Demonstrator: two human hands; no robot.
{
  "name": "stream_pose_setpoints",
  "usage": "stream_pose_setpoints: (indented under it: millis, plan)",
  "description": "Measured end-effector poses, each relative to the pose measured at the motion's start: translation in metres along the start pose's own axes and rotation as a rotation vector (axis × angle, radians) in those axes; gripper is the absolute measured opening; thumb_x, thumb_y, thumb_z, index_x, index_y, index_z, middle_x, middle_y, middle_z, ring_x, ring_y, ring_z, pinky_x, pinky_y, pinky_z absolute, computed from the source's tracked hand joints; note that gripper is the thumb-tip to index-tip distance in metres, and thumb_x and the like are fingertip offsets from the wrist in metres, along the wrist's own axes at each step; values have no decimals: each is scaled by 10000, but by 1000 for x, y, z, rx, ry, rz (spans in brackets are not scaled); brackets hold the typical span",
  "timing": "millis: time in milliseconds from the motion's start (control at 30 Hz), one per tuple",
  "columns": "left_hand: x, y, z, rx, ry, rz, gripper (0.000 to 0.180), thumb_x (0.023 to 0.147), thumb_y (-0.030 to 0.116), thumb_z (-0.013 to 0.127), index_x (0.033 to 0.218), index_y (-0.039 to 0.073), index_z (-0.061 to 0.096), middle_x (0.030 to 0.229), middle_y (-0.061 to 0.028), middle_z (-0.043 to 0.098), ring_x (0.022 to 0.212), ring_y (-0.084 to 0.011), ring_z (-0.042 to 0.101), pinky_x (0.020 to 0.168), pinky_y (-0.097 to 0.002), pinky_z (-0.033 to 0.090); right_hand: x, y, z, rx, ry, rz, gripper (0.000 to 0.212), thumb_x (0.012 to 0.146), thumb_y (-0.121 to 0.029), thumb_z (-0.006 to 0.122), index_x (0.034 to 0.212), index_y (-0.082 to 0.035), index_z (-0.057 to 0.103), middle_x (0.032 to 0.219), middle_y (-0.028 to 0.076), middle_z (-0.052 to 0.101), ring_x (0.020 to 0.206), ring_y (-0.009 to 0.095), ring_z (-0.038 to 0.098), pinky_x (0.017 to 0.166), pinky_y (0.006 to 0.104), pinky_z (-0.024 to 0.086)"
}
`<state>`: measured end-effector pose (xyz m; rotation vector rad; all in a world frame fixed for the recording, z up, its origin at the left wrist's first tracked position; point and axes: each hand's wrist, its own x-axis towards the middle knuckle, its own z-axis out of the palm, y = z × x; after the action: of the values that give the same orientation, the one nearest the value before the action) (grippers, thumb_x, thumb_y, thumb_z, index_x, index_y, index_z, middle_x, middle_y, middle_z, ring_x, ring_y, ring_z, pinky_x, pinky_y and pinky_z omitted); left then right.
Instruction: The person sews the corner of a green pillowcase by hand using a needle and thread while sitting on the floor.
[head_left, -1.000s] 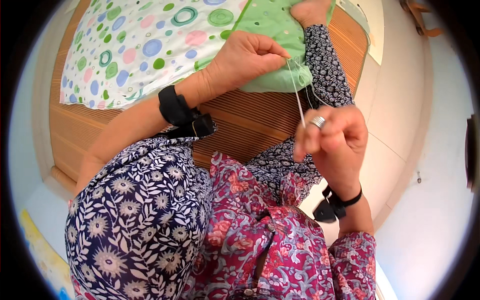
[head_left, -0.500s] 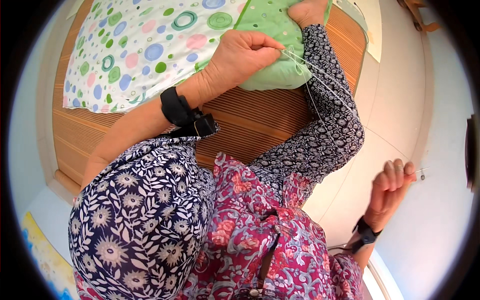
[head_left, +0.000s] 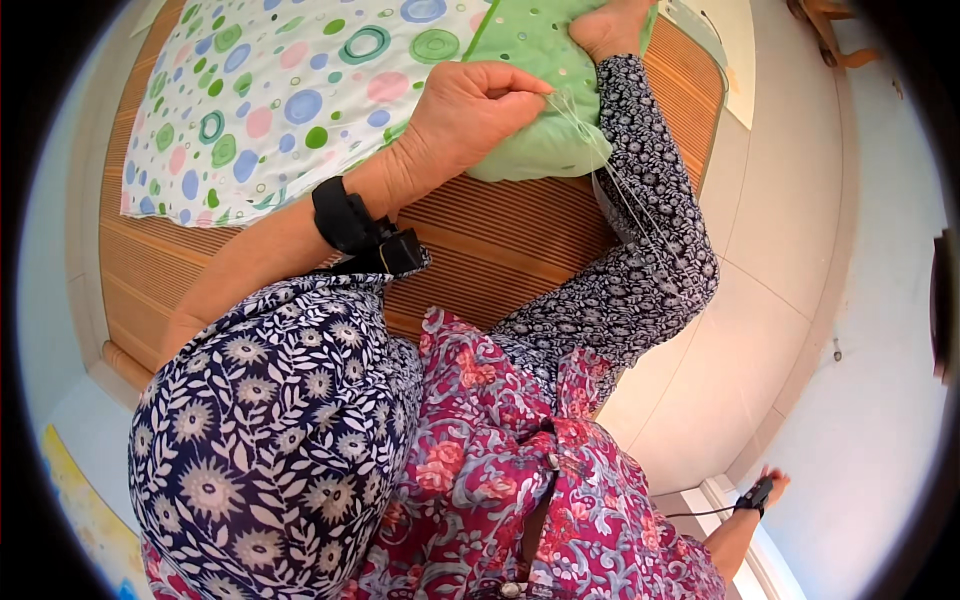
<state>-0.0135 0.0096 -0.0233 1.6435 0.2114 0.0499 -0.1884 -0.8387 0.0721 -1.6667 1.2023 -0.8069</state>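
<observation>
My left hand (head_left: 470,118) is closed, thumb and forefinger pinching a bundle of white thread (head_left: 582,125) above the green edge of the bedding. From the pinch the loose strands trail over the plump green fabric (head_left: 535,150) and across my patterned trouser leg (head_left: 650,190). Far out at the lower right is my right hand (head_left: 776,486), low beside the wall and small in view. Its fingers are mostly hidden, so any needle there cannot be made out. The white bedding with coloured dots (head_left: 300,105) lies left of the green part.
Under the bedding is a brown striped mat (head_left: 500,225), on which my leg is bent. Pale floor tiles (head_left: 745,290) run along the right, up to a light wall (head_left: 880,300). A wooden furniture leg (head_left: 830,35) stands at the top right.
My right hand, which held a needle at the right, has swung down and back toward the lower right. The thread strands over my leg have slackened. My left hand keeps its pinch.
</observation>
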Motion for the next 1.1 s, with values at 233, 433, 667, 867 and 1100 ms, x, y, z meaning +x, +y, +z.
stream_pose_setpoints:
  millis: [233, 433, 667, 867, 1100]
  plan:
    - [1, -3, 4, -44, 24, 24, 174, 808, 130, 641, 924, 37, 730, 653, 77, 583, 603, 0, 485, 549, -179, 408, 3, 19, -62, -1445, 319, -186, 445, 835, -337, 648, 1216, -123, 564, 968, 135, 684, 892, 310, 645, 744, 441, 508]
    - [0, -1, 5, -57, 21, 17, 179, 804, 126, 645, 931, 32, 728, 672, 68, 595, 620, -5, 500, 561, -180, 418, -162, 24, 170, -179, -671, -239, 176, 886, -200, 653, 952, -44, 603, 747, -8, 523, 641, 93, 504, 683, 293, 531]
    - [0, 0, 5, -67, 12, 4, 176, 818, 128, 645, 932, 20, 725, 719, 43, 638, 659, -17, 545, 592, -180, 450, -430, -95, 325, -116, -1464, -658, 113, 749, 45, 707, 830, 4, 640, 736, 8, 566, 660, 71, 517, 597, 193, 402]
    - [-2, 2, 3, -98, -39, -31, 187, 862, 94, 646, 1017, 5, 700, 867, -7, 678, 749, -41, 589, 661, -184, 479, -533, -87, 369, -265, -1551, -1050, 264, 709, -162, 800, 921, -54, 684, 710, 53, 598, 582, 111, 521, 533, 238, 410]
    - [-2, 2, 2, -52, -31, -15, 183, 858, 97, 651, 1003, 1, 705, 848, -17, 687, 735, -44, 601, 655, -181, 491, -527, -83, 372, -155, -1809, -676, 69, 762, -106, 723, 769, -46, 689, 702, 25, 626, 594, 122, 546, 539, 241, 406]
